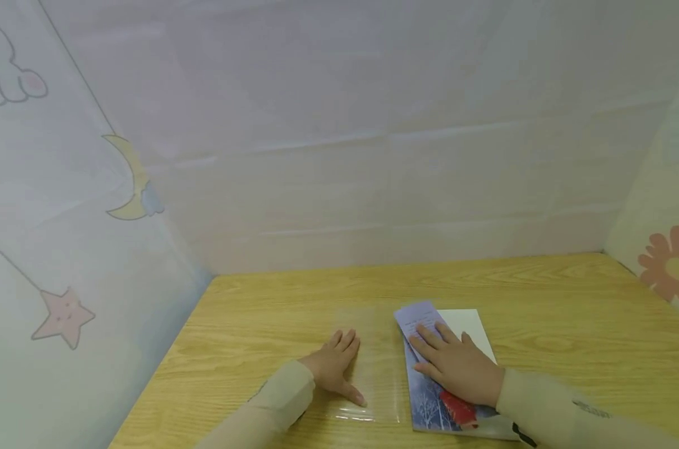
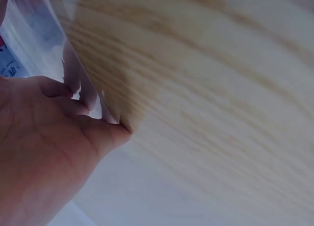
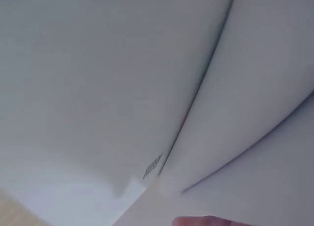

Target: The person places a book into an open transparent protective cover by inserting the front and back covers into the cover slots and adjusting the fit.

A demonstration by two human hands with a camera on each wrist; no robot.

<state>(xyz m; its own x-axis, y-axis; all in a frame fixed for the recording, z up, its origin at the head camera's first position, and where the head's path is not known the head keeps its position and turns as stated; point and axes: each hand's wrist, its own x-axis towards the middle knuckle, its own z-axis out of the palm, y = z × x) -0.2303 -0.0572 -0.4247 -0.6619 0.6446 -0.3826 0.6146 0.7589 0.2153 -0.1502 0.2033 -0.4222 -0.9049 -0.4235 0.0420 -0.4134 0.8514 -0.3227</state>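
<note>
A clear plastic sheet (image 1: 381, 380) lies flat on the table, left of a book. My left hand (image 1: 333, 368) rests on its left part, fingers spread and thumb pointing toward the book. In the left wrist view, those fingertips touch the edge of the plastic (image 2: 39, 30). Snowy trees and a red patch mark the blue-purple book (image 1: 429, 408). Across it my right hand (image 1: 457, 368) lies flat, pressing a slanted purple printed flap (image 1: 414, 317). A white page or board (image 1: 470, 324) shows behind that hand. The right wrist view holds white curved surfaces and a small barcode (image 3: 153, 165).
The wood-grain table (image 1: 283, 299) meets a pale cloth backdrop (image 1: 339, 187) at its far edge. Cloth walls with a printed moon and star (image 1: 64, 318) stand at left, and a printed flower (image 1: 676, 268) is at right.
</note>
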